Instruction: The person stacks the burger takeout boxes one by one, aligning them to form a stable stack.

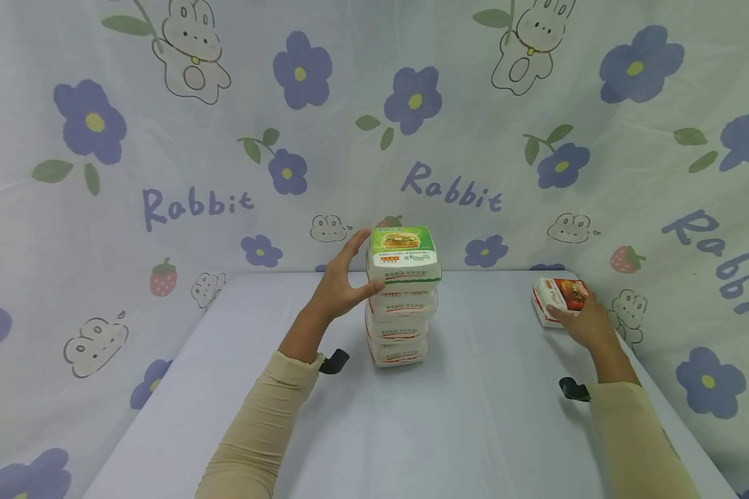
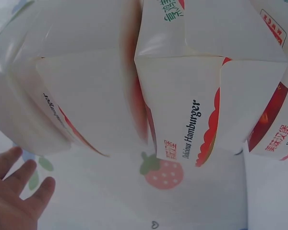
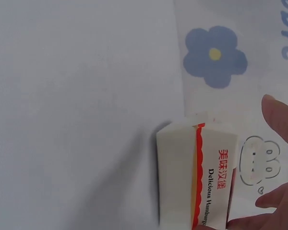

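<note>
White table [image 1: 474,416]: left hand [image 1: 342,285] splayed beside box stack [image 1: 404,305]; right hand [image 1: 589,326], half-open, spans carton [image 1: 551,294] near far-right corner, hold unclear.

1. A white fabric backdrop [image 1: 349,173] printed with rabbits [image 1: 190,52], strawberries [image 1: 164,278] and violet-blue flowers [image 1: 415,101] fills the upper frame and both sides.
2. A white tabletop [image 1: 474,430] spans the lower centre.
3. Light is soft.

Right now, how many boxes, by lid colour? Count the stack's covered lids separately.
Green-lidded box, top of stack: 1
Red-lidded box, off to the right: 1
Boxes under the green one, lids covered, colour can't be told: 3
Total: 5
</note>
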Available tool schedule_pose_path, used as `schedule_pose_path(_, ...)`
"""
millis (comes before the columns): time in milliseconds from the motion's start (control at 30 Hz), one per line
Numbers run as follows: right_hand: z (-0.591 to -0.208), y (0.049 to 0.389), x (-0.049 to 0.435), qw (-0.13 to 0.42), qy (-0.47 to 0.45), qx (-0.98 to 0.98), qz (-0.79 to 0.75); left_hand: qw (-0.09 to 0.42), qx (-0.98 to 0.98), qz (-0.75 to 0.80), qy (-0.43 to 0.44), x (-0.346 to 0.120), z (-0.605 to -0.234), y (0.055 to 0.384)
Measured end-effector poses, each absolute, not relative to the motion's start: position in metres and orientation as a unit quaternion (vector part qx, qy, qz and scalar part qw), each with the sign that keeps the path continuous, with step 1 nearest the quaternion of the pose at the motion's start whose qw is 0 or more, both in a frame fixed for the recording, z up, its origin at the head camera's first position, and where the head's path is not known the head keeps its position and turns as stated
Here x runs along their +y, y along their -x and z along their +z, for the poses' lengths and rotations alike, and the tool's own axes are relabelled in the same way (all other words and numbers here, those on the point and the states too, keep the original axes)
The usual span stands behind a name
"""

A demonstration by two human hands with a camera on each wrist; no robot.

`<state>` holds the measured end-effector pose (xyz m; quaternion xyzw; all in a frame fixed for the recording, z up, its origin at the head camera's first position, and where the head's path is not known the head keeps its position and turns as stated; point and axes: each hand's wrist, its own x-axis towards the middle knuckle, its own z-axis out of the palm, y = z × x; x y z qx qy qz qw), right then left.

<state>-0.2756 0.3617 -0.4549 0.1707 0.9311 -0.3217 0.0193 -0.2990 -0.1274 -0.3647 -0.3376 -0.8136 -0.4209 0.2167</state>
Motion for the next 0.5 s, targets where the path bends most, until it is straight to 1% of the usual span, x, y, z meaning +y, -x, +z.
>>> schedule_pose_path(200, -0.465, 0.282, 0.363, 0.008, -0.176, 0.921, -0.347, 0.210, -0.813, -0.423, 0.340, -0.126, -0.362, 0.300)
schedule_pose_path(500, -0.487, 0.292, 0.374, -0.039, -0.129, 0.933, -0.335, 0.212, -0.818, -0.413, 0.340, -0.124, -0.358, 0.302)
